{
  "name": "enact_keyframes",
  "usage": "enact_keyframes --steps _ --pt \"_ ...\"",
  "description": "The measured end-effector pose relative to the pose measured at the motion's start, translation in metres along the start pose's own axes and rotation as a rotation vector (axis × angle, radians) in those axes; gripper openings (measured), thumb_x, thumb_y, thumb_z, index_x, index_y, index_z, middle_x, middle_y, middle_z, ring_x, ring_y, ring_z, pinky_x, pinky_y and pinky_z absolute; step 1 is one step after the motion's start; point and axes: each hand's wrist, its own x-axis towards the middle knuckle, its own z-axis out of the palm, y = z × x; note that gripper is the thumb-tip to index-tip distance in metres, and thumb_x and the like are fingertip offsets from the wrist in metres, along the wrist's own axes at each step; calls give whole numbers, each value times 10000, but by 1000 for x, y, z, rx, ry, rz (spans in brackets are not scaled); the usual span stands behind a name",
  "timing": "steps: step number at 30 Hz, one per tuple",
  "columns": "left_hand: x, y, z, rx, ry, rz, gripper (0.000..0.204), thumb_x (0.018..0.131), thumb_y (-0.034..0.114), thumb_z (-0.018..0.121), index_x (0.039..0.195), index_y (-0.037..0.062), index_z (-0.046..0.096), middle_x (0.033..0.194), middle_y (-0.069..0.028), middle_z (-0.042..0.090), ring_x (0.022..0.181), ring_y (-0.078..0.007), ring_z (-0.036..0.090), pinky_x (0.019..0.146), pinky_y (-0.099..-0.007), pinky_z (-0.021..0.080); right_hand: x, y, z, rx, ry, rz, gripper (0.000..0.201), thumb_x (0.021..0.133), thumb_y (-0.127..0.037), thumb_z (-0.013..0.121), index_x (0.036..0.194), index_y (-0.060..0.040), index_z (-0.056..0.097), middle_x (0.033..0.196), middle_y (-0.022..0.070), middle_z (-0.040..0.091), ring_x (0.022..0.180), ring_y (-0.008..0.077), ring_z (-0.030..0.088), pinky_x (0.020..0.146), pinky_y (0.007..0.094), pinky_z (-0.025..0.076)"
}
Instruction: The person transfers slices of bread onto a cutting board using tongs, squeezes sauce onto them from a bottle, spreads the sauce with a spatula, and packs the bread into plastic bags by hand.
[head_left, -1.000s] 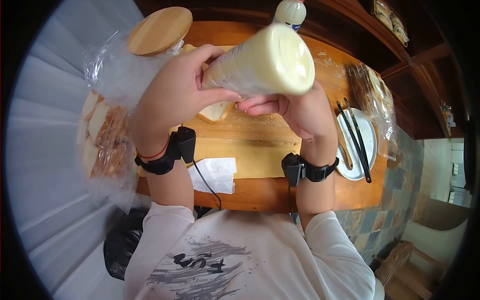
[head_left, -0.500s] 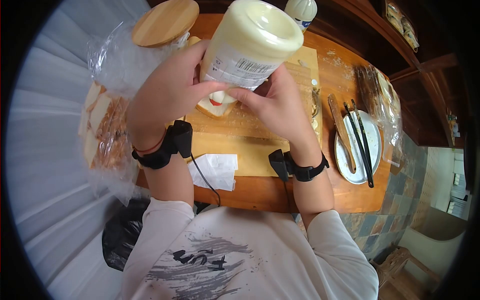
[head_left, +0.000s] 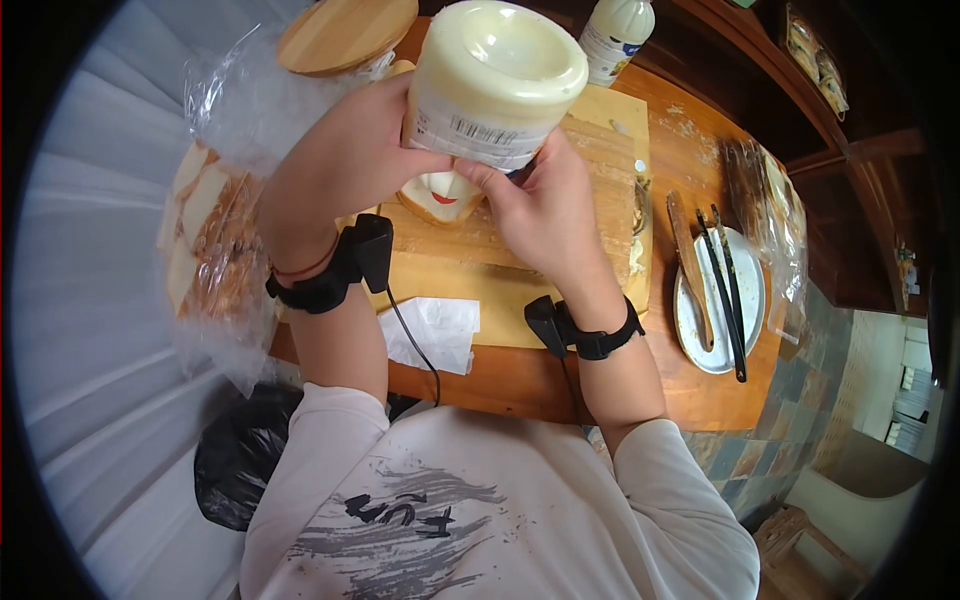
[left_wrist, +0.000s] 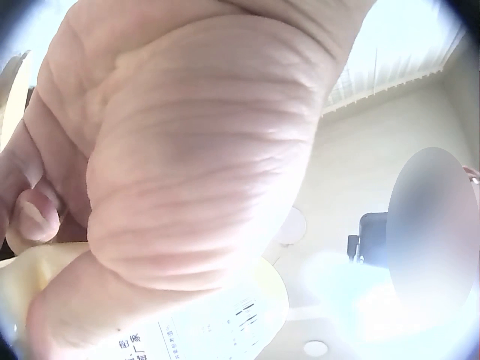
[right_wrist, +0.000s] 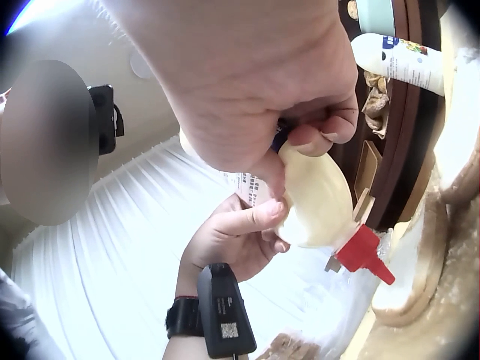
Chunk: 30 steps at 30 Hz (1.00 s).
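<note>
A squeeze bottle (head_left: 495,75) of pale cream sauce is held upside down by both hands. Its red nozzle cap (right_wrist: 361,251) points down, close over a slice of white bread (right_wrist: 409,289) on the wooden cutting board (head_left: 590,160). My left hand (head_left: 350,150) grips one side of the bottle near its shoulder, thumb across the front. On the other side my right hand (head_left: 550,205) holds it, fingers curled around, with the thumb tips near each other. In the right wrist view, the thumbs and several fingertips press on the bottle.
At right, a white plate (head_left: 745,255) carries a wooden utensil (head_left: 692,275) and two black sticks (head_left: 735,300). Bagged bread (head_left: 215,235) lies left, another clear package (head_left: 785,220) far right. Behind are a round wooden board (head_left: 345,35) and a second bottle (head_left: 615,45). White paper (head_left: 435,330) lies in front.
The bottle has tipped from slanting sideways to upside down, its nozzle now over the bread. My right hand has come up around its right side.
</note>
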Motion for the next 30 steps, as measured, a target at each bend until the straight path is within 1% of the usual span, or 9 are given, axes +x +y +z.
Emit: enact_keyframes --steps 4,11,13,17,19,22,25,27,30 --pt "3 -2 -2 30 -51 -75 462 816 39 853 1227 -39 658 1157 -75 737 1048 -134 679 930 -314 538 1 4 3 -37 33 -81 411 843 -13 783 1225 -28 632 980 168 772 839 274 765 732 339 582" --pt "2 -4 0 -78 16 -9 434 776 114 877 1148 -15 694 1032 -123 756 919 -191 699 854 -348 535 0 0 7 23 29 43 243 870 -4 773 1105 -21 714 1002 130 789 898 206 766 795 323 584" --pt "2 2 -3 104 -26 -82 448 816 52 847 1213 -32 658 1108 -64 733 1003 -122 657 902 -319 530 0 1 9 27 29 41 218 875 -2 770 1087 -25 727 1010 119 792 913 188 762 805 316 583" --pt "2 7 -2 144 -15 -94 433 829 92 847 1201 -27 660 1080 -53 724 971 -119 639 881 -318 524 0 8 13 61 48 13 207 876 10 759 1077 -37 738 1023 112 792 930 182 758 824 314 582" --pt "3 7 0 79 37 -39 367 802 171 853 1066 -30 696 943 -155 734 832 -261 683 799 -369 518 0 9 12 75 61 -5 212 875 17 753 1080 -38 736 1025 113 791 933 192 761 829 317 582" --pt "3 -1 7 27 120 88 383 811 192 855 1065 -39 687 918 -151 728 813 -261 676 798 -366 518 1 4 7 -2 60 7 177 893 11 773 1068 -9 784 1037 84 804 930 117 733 820 291 576" --pt "3 7 4 75 72 50 390 819 188 855 1082 -44 683 937 -159 737 816 -262 680 799 -373 521 2 0 2 -112 43 -9 187 880 -5 786 1066 -23 781 1034 93 802 926 150 743 828 311 576" --pt "3 9 3 111 43 37 398 815 179 858 1093 -45 682 956 -164 741 830 -263 686 805 -373 523 3 2 -1 -95 6 -48 373 826 -47 794 1176 -40 667 1009 188 763 933 365 746 813 392 589" --pt "3 7 3 133 5 13 414 805 165 867 1108 -46 681 987 -173 748 860 -265 698 815 -369 527 2 -1 -3 -137 -7 -22 387 821 -78 812 1173 -25 659 992 196 761 927 381 741 807 409 587"
